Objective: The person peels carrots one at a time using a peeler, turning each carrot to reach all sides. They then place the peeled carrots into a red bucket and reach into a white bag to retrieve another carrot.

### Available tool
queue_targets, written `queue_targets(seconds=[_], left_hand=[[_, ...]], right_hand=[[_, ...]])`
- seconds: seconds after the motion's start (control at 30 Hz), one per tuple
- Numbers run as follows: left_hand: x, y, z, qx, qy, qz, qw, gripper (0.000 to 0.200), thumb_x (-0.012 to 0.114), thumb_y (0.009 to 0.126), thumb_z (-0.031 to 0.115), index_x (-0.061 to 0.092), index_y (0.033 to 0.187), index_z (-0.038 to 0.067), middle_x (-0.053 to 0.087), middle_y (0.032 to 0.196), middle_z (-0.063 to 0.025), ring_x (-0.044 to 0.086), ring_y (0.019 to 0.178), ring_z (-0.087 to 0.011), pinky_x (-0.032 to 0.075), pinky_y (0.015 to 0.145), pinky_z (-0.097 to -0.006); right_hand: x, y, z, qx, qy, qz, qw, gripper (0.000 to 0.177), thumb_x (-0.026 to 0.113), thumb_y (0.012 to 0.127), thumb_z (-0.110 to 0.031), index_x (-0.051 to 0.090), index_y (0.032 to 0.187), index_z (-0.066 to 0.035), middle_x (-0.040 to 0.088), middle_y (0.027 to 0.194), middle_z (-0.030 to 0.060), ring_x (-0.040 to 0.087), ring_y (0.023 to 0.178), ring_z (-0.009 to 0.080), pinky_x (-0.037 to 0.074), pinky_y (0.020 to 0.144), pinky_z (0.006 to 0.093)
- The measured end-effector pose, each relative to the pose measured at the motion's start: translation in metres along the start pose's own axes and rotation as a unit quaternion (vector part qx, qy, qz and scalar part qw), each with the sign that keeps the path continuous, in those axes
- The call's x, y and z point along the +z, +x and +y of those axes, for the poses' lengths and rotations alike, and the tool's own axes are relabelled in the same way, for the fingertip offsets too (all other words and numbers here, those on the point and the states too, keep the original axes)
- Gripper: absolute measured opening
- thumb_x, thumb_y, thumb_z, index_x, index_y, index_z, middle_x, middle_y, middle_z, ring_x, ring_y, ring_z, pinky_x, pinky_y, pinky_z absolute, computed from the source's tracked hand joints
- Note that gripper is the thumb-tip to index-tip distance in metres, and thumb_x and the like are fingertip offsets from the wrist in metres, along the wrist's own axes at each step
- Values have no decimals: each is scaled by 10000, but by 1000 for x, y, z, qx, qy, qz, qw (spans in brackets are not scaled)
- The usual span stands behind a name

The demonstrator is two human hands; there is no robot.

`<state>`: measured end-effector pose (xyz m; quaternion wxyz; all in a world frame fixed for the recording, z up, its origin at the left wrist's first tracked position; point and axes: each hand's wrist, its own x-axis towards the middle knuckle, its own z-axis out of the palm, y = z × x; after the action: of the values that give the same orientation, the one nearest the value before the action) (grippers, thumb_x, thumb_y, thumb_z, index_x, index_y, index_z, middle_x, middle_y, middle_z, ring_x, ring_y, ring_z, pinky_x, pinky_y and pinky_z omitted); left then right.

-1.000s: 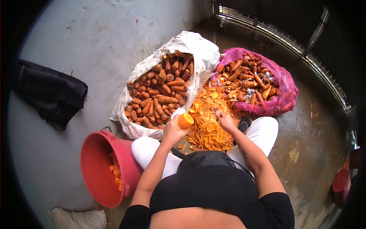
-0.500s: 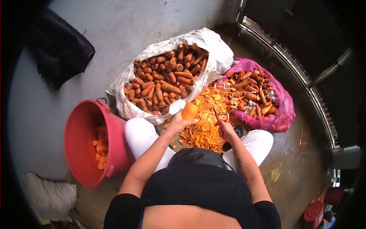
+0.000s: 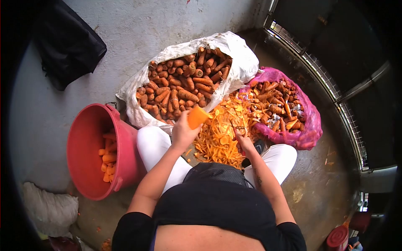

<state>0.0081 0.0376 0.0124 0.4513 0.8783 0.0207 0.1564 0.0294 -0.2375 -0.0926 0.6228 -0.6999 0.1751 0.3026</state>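
Observation:
My left hand (image 3: 184, 133) is closed around a thick peeled carrot (image 3: 198, 117), bright orange with a flat cut end. In my right hand (image 3: 244, 143) is a peeler (image 3: 238, 126), its Y-shaped head pointing away from me and its handle mostly covered by my fingers. The carrot and the peeler are apart. Beneath and between both hands lies a heap of orange peelings (image 3: 220, 144) with round cut slices among them. Left of my knee, a red bucket (image 3: 90, 167) stands tilted in view, with several peeled carrots (image 3: 109, 161) inside.
Ahead, a white sack (image 3: 240, 54) lies open, full of unpeeled carrots (image 3: 180, 83). Beside it, a pink mesh sack (image 3: 312, 121) holds carrot pieces and scraps. A black cloth (image 3: 71, 46) hangs on the left wall. A pale sack (image 3: 50, 207) and a red lidded container (image 3: 337, 237) stand further back.
My left hand has moved left with the carrot, away from the peeler, and the carrot has tilted. My right hand has shifted slightly left and down. The view has shifted a little.

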Motion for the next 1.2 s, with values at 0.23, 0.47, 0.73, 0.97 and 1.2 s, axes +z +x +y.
queue_targets(seconds=[0.23,0.47,0.73,0.97,1.2], left_hand=[[-69,23,-16,-98,-470,329,813,253,632,900,300,513,834,86,527,649,-28,479,477,-110,392,441,-237],[-183,20,-82,-112,-532,495,677,428,554,907,500,497,902,76,529,752,-45,456,566,-132,384,503,-241],[-217,21,-91,-129,-573,573,571,440,513,926,478,481,953,40,574,806,-92,496,648,-163,400,573,-273],[-157,69,-85,-130,-509,400,751,274,596,907,328,582,1011,75,593,793,-44,496,633,-120,414,576,-250],[-32,137,-106,-237,-288,152,915,187,562,942,262,572,986,80,579,716,-25,497,526,-66,396,464,-196]], right_hand=[[3,11,3,9,-12,-17,1000,540,494,914,-578,580,871,-47,412,491,13,402,378,121,318,387,274],[11,24,3,6,-29,-31,999,523,504,920,-564,586,874,-50,382,479,-3,353,347,111,292,366,260],[19,28,-14,11,-48,-35,998,505,497,928,-552,569,868,-56,362,468,-11,329,338,101,266,355,255],[15,34,-30,-12,14,-11,1000,520,490,923,-544,564,925,-29,375,445,6,330,311,110,243,322,267],[6,28,-87,-33,-40,-69,996,337,605,911,-403,587,1006,-79,416,514,-39,375,381,60,284,356,228]])
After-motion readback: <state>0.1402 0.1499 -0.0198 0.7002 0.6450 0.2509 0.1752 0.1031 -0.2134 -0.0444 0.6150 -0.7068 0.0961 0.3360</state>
